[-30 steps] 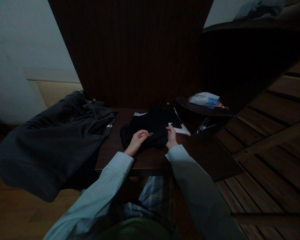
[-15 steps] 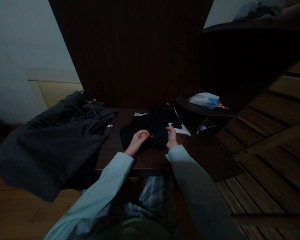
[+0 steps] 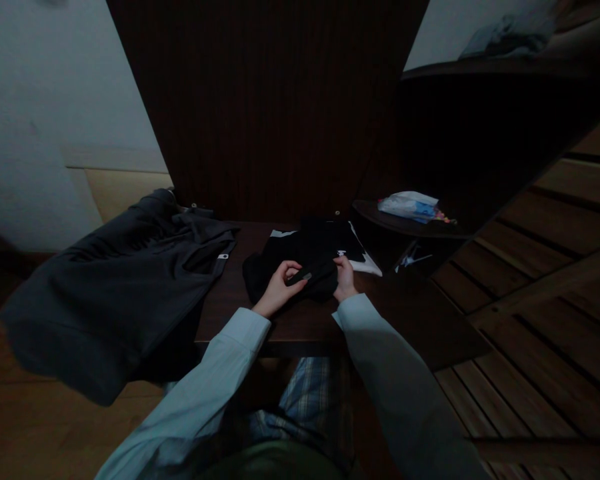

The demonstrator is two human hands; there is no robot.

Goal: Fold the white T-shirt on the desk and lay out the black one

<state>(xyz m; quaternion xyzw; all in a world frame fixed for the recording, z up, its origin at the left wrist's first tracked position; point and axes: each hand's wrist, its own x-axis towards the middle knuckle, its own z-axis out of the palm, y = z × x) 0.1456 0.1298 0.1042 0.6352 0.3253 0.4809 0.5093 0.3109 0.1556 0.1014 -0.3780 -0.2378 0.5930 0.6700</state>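
We are pinching the near hem of the black garment (image 3: 307, 250), bunched on the bench (image 3: 230, 300) at 12 o'clock: left hand (image 3: 279, 288) clenched on it, right hand (image 3: 344, 280) gripping likewise. We are judging it soft, light, limp, with the hem offering the surest hold.

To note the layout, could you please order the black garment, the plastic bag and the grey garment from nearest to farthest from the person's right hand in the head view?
1. Black garment: gripped in the right hand, mid-table.
2. Plastic bag: right and beyond, on the round shelf.
3. Grey garment: draped over the table's left end.
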